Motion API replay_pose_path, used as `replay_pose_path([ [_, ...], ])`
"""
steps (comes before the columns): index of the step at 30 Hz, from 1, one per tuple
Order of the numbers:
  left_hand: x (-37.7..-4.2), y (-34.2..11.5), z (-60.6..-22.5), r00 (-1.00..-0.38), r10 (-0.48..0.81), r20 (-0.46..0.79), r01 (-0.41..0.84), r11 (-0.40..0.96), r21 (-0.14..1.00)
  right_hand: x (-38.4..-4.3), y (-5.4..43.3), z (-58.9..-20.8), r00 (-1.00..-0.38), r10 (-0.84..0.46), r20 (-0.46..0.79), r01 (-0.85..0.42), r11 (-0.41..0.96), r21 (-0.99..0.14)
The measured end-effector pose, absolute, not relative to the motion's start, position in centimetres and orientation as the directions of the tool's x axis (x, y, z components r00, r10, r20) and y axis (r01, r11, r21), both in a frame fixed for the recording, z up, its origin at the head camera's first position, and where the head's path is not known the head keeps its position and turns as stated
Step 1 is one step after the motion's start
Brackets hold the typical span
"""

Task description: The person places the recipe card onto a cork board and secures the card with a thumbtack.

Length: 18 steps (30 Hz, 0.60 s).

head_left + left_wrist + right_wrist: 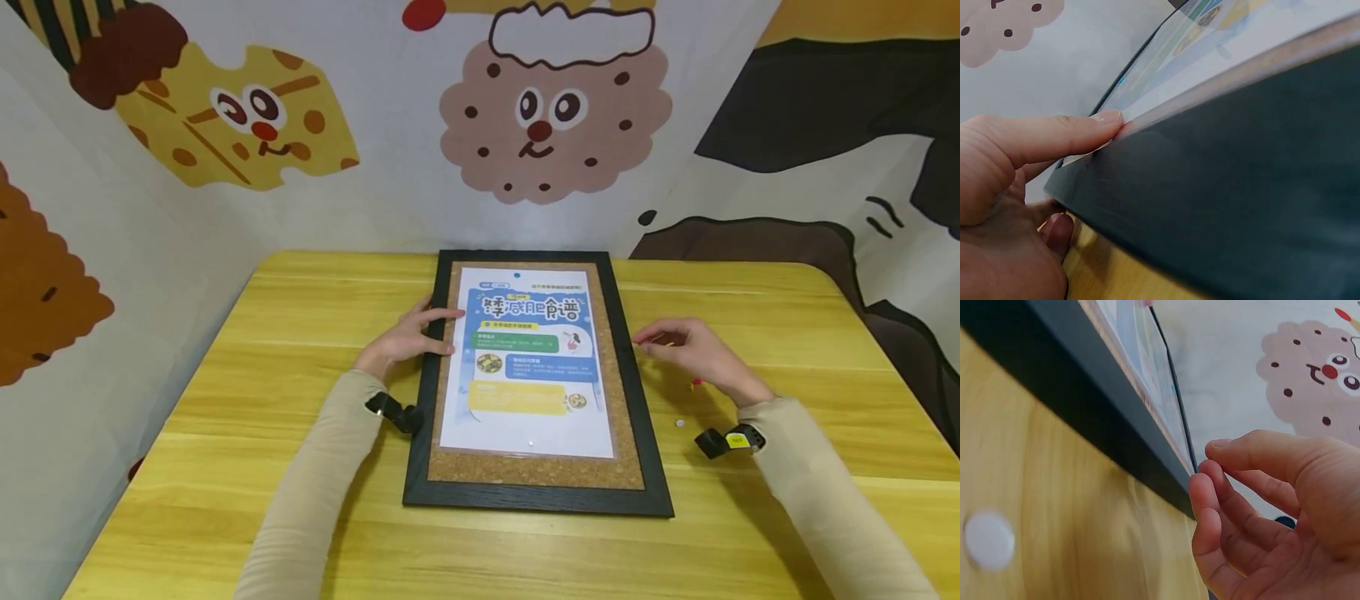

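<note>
A black-framed cork board (536, 472) lies on the wooden table. On the cork is a printed sheet (480, 433) with coloured blocks and Chinese lettering, with a blue pin (517, 275) near its top and a small white pin (530, 442) near its bottom. My left hand (407, 340) rests on the board's left side; its thumb and a finger reach over the frame and touch the sheet's edge. My right hand (693, 354) hovers beside the right side, fingers loosely curled, thumb close to the fingertips. Nothing shows between them in the right wrist view.
A red pin (697, 382) and a white pin (680, 422) lie on the table (787, 333) near my right hand. Something small and yellow shows under its fingers. Behind the table hangs a cartoon-printed backdrop (390, 208).
</note>
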<state>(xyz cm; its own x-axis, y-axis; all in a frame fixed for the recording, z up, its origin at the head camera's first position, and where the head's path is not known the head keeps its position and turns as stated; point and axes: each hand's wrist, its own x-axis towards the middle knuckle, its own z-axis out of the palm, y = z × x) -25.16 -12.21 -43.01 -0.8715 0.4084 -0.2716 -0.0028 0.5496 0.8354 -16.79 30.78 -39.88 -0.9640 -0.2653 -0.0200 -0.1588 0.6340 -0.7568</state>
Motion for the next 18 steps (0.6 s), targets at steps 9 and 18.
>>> replay_pose_path([
  [9,-25.2,-12.3,-43.0,-0.87,0.419,-0.261,0.013,0.549,0.836,-16.0,33.1,-40.6,-0.974,-0.224,-0.034,-0.12,0.637,-0.762],
  [18,-25.1,-12.3,-43.1,-0.868,0.419,-0.268,0.0,0.539,0.842,-14.5,34.5,-41.1,-0.98,-0.199,-0.009,-0.113,0.591,-0.798],
])
